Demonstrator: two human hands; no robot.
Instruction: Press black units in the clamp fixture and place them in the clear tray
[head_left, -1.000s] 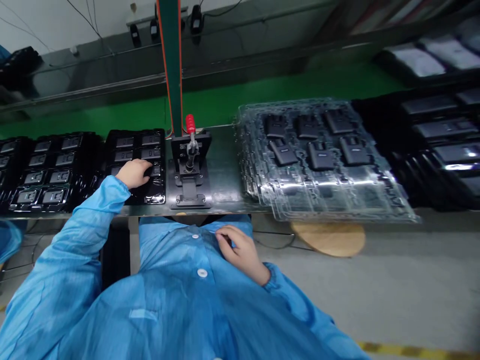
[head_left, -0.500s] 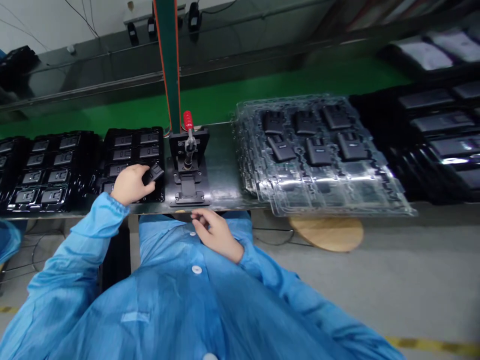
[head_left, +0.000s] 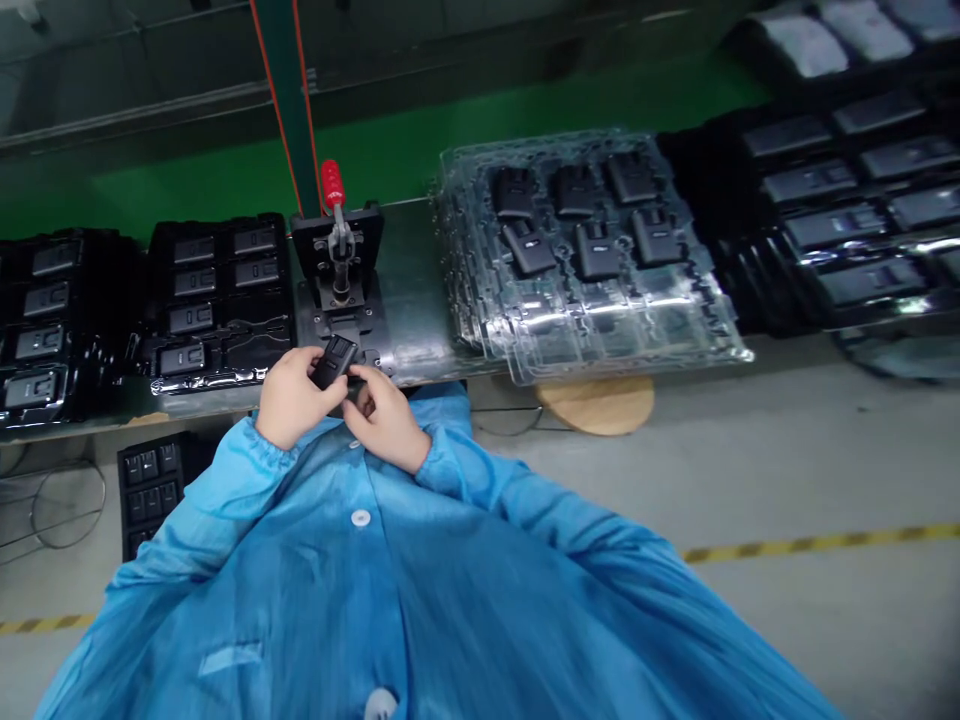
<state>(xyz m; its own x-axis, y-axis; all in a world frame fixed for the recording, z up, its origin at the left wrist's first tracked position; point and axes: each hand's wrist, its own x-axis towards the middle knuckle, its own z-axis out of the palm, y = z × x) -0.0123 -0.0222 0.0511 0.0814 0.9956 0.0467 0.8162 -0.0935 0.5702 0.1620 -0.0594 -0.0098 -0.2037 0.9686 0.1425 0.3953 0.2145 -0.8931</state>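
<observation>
The black plastic part (head_left: pixel 334 362) has left the black tray (head_left: pixel 255 345) and is now pinched in the left hand (head_left: pixel 294 398), while the right hand (head_left: pixel 382 420) has come up from the chest to just beside it

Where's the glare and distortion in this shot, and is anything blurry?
In the head view, bright glare streaks the stacked clear plastic trays and the lips of the black trays at right; wide-angle distortion stretches the blue smock toward the bottom corners; the small black device between the left hand and right hand looks slightly soft.
</observation>
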